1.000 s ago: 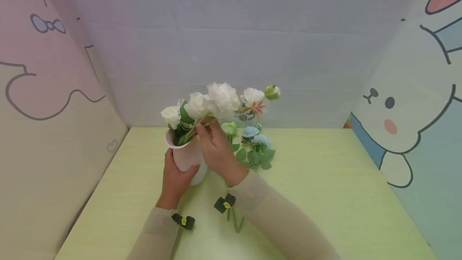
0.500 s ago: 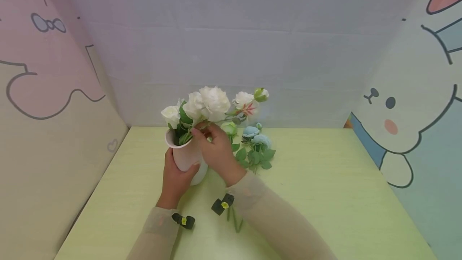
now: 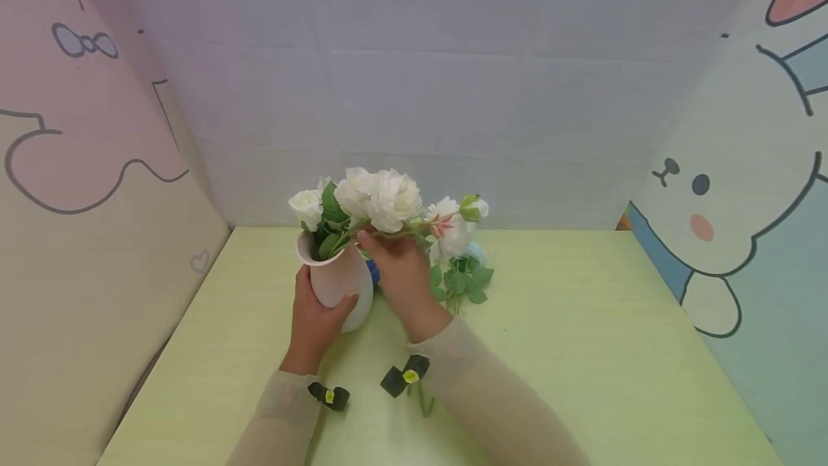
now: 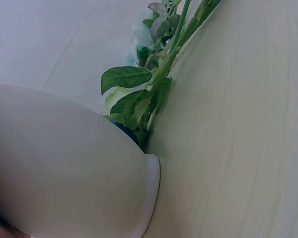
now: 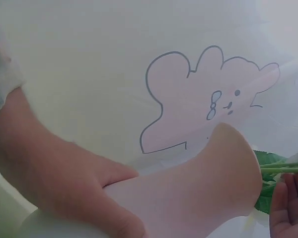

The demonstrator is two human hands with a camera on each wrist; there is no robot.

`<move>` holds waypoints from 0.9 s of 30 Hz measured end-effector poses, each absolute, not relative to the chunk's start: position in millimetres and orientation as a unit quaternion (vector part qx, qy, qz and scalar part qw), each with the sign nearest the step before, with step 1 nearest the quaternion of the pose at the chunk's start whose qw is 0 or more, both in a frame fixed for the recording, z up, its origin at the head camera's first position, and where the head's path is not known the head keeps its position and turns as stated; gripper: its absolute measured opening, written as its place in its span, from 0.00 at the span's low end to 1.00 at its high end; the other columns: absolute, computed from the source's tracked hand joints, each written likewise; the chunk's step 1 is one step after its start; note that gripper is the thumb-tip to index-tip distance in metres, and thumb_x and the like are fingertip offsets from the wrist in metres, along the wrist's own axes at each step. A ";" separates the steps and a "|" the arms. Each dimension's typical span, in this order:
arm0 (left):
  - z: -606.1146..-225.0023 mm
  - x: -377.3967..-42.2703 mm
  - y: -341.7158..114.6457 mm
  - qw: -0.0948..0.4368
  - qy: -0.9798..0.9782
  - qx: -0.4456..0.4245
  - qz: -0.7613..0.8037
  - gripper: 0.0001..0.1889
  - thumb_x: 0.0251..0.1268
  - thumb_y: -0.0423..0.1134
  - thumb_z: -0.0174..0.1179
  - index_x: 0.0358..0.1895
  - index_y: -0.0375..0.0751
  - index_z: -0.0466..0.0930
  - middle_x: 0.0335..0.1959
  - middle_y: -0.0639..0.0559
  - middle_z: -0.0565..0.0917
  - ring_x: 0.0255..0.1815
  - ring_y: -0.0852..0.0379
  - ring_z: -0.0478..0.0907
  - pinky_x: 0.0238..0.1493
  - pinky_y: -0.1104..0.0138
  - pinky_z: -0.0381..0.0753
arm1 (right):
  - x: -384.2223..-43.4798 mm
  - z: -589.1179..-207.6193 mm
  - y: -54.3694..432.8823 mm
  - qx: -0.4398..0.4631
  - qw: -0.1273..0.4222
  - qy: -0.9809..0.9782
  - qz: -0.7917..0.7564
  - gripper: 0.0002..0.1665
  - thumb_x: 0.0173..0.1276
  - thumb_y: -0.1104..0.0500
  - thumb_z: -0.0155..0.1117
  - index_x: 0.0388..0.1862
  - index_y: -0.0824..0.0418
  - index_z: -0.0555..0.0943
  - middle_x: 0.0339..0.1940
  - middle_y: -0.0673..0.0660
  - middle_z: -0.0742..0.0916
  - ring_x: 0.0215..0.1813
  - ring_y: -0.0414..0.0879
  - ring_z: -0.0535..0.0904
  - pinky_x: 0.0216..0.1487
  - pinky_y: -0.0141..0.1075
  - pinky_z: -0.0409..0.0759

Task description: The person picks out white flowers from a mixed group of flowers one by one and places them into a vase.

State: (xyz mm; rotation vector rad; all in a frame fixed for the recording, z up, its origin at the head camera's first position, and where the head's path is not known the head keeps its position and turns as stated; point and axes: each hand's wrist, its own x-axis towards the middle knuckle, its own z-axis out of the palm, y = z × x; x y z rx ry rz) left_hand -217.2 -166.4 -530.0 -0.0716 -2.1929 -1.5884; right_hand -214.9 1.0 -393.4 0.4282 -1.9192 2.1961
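A white vase (image 3: 339,290) stands tilted slightly on the table, with my left hand (image 3: 315,318) wrapped around its body. A white rose (image 3: 307,208) and green leaves rise from its mouth. Just right of the rim, my right hand (image 3: 409,286) pinches the stems of a spray of large white flowers (image 3: 393,201) that leans far to the right. In the right wrist view, green stems (image 5: 285,167) run from the vase mouth to the fingertips of that hand (image 5: 289,206). How deep these stems sit inside the vase is hidden.
Light-blue flowers (image 3: 476,254) with green leaves (image 3: 461,280) lie right of the vase, partly behind the white blooms. A dark-blue flower (image 3: 373,272) shows beside the vase. Cartoon-printed walls (image 3: 731,185) and a plain back sheet (image 3: 420,106) enclose the table (image 3: 582,336).
My right hand first shifts left and down, then right and slightly lower. The white spray sinks and tips rightward over the lying flowers. The left hand and the vase stay put.
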 end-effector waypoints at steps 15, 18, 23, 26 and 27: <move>-531.3 -219.7 -166.0 0.221 -0.787 -0.032 -0.575 0.52 0.51 0.41 0.79 0.78 0.43 0.56 0.67 0.42 0.71 0.59 0.44 0.71 0.58 0.47 0.68 | -208.4 -390.3 -0.9 0.144 0.071 -0.612 0.774 0.13 0.71 0.59 0.71 0.50 0.65 0.88 0.45 0.55 0.91 0.53 0.49 0.87 0.60 0.41 0.80; -531.9 -219.0 -166.5 0.227 -0.789 -0.031 -0.570 0.52 0.50 0.41 0.79 0.78 0.43 0.56 0.67 0.42 0.71 0.58 0.44 0.71 0.57 0.48 0.68 | -207.1 -388.2 -7.5 0.148 0.082 -0.610 0.774 0.13 0.70 0.62 0.71 0.50 0.67 0.87 0.45 0.58 0.91 0.53 0.49 0.87 0.59 0.41 0.81; -531.2 -218.7 -167.1 0.226 -0.789 -0.031 -0.571 0.51 0.51 0.41 0.77 0.78 0.42 0.56 0.66 0.42 0.72 0.55 0.44 0.72 0.54 0.49 0.69 | -203.2 -386.9 -17.6 0.158 0.106 -0.632 0.751 0.14 0.70 0.62 0.71 0.51 0.68 0.85 0.46 0.61 0.91 0.54 0.50 0.87 0.58 0.42 0.81; -529.7 -219.0 -166.4 0.214 -0.788 -0.031 -0.576 0.50 0.53 0.42 0.76 0.78 0.44 0.56 0.65 0.43 0.72 0.54 0.45 0.72 0.51 0.48 0.71 | -202.0 -385.8 -20.6 0.186 0.133 -0.676 0.701 0.17 0.72 0.57 0.70 0.56 0.63 0.83 0.51 0.54 0.89 0.56 0.44 0.86 0.58 0.38 0.81; -529.5 -219.2 -166.1 0.211 -0.790 -0.030 -0.575 0.50 0.54 0.42 0.76 0.78 0.45 0.55 0.64 0.44 0.72 0.53 0.46 0.73 0.50 0.48 0.72 | -202.3 -385.2 -21.2 0.202 0.143 -0.678 0.692 0.18 0.72 0.57 0.70 0.57 0.62 0.82 0.53 0.53 0.88 0.57 0.43 0.85 0.58 0.38 0.81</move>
